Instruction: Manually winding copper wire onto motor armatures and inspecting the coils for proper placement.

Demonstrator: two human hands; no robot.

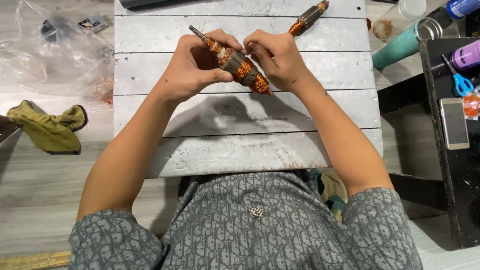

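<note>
A motor armature (239,66) with copper windings, a grey core and a thin steel shaft is held tilted above the white plank table (240,145). My left hand (196,67) grips its upper, shaft end. My right hand (276,57) pinches the core from the right, fingertips on the windings. A second copper-wound armature (308,18) lies on the table just beyond my right hand.
A clear plastic bag (55,45) and an olive cloth (49,127) lie on the floor to the left. To the right stand a teal bottle (406,44), blue scissors (460,80), a phone (454,123) and a purple can (467,55) on a black surface.
</note>
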